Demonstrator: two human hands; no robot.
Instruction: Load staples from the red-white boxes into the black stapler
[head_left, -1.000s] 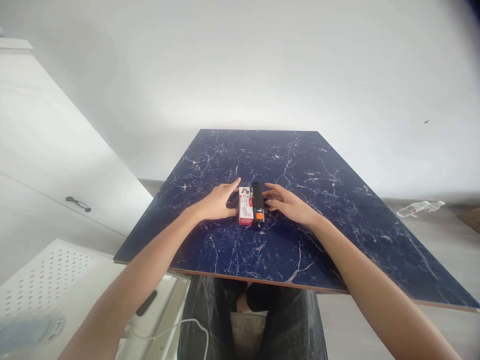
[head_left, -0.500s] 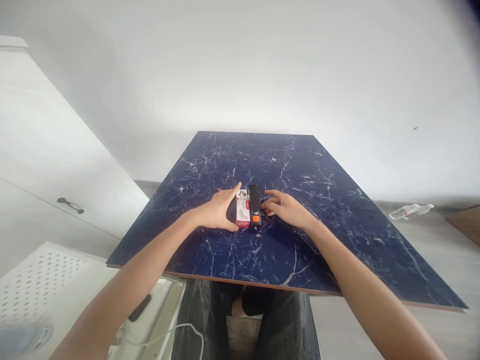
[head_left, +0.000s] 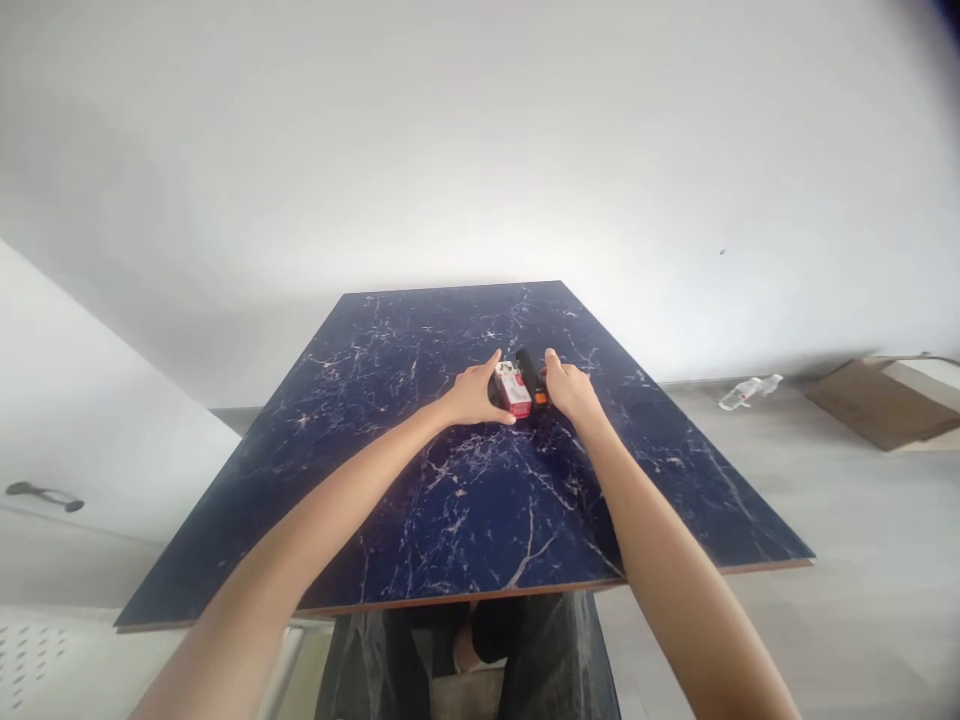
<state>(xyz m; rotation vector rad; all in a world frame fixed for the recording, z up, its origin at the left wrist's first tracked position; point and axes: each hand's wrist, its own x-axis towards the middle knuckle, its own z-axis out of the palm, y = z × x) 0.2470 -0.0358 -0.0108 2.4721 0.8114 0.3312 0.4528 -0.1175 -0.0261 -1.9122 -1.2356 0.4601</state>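
Observation:
A small red and white box (head_left: 514, 390) sits on the blue marbled tabletop (head_left: 405, 350). My left hand (head_left: 474, 395) spans its left side, thumb at the near end and index finger at the far end. Right beside the box lies a black, stapler-like object (head_left: 529, 372) with an orange patch, turned slightly askew. My right hand (head_left: 568, 388) grips this black object from the right, with its lower fingers hidden behind it and the thumb side up.
The white wall (head_left: 450, 150) rises behind the table. On the floor to the right are a clear plastic bottle (head_left: 750, 391) and an open cardboard box (head_left: 862, 400). A white cabinet (head_left: 82, 400) with a dark handle stands at the left.
The view has swung to the right. Both hands, the small box and the black object have shifted right and away over the tabletop. My right hand has closed on the black object.

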